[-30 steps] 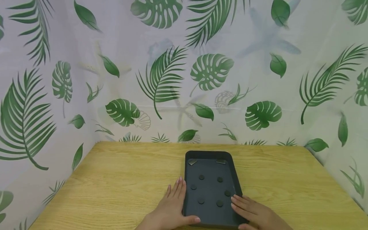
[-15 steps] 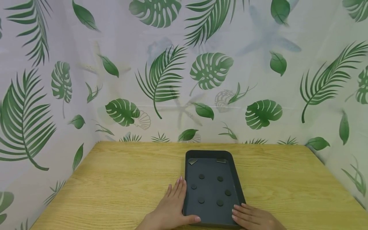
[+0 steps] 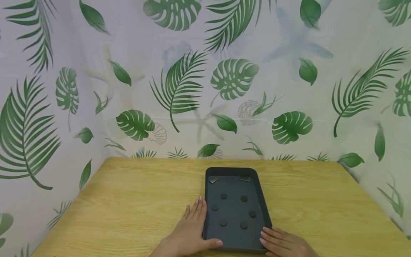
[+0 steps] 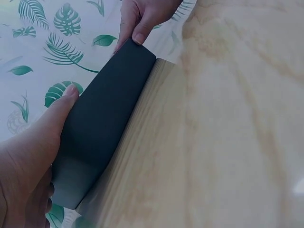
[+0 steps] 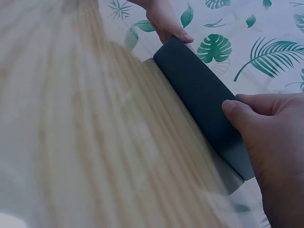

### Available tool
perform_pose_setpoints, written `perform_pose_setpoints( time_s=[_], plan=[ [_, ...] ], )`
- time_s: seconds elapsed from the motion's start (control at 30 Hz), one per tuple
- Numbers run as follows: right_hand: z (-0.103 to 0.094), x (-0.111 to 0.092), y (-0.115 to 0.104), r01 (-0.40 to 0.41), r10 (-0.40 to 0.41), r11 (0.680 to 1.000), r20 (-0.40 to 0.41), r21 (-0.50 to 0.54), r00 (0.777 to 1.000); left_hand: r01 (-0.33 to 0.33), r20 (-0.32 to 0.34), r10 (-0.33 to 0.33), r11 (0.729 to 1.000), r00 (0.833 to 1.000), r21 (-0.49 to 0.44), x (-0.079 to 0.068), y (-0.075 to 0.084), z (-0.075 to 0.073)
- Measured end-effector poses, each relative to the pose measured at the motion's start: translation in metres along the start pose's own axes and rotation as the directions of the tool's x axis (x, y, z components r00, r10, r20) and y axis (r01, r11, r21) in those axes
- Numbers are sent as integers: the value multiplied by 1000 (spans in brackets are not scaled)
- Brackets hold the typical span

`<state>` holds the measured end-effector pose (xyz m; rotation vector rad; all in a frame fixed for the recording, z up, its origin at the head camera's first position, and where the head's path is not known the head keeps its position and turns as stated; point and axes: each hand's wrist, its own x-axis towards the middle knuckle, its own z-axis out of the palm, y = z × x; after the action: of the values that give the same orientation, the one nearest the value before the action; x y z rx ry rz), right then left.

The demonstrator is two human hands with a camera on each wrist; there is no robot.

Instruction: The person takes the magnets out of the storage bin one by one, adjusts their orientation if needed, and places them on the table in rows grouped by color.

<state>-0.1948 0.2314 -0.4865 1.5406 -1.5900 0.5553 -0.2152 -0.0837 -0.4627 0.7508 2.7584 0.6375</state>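
A dark grey rectangular tray (image 3: 234, 239) with raised walls lies on the table, its short near wall close to the table's front edge. Flat along its left wall, my left hand (image 3: 187, 230) keeps its fingers straight, and the thumb rests at the near rim. At the near right corner my right hand (image 3: 284, 242) lays its fingers over the rim. The right wrist view shows the thumb against the outer near wall (image 5: 204, 95), so the wall is pinched. Inside the tray are several dark round discs (image 3: 244, 198) and two small metallic pieces (image 3: 245, 179) in the far corners.
The table (image 3: 144, 200) has a yellow wood-grain top and extends on both sides of the tray. A white cloth with green leaf prints (image 3: 179, 89) hangs behind the table and along its sides.
My right hand has slid along the right wall toward the near corner, then stayed there. The left hand and the tray keep their places; the head view shifts slightly.
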Motion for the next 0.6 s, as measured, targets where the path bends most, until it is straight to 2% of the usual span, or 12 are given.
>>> perform_pose_setpoints(
  time_s=[0.2,0.37,0.47,0.6],
  plan=[
    [2,-2,-4,-39,39,999,0,-29,999,7,0,-7,1000,1000,-1,-1,0,0],
    [-1,-10,-9,-79,81,997,84,-26,993,-8,9,8,1000,1000,-22,0,0,3],
    [-2,-13,-9,-78,81,997,131,-25,988,-13,3,13,1000,1000,-25,0,-1,5],
    [1,-13,-7,-44,45,999,116,-6,992,-9,-8,9,1000,1000,-5,0,-1,3]
  ],
)
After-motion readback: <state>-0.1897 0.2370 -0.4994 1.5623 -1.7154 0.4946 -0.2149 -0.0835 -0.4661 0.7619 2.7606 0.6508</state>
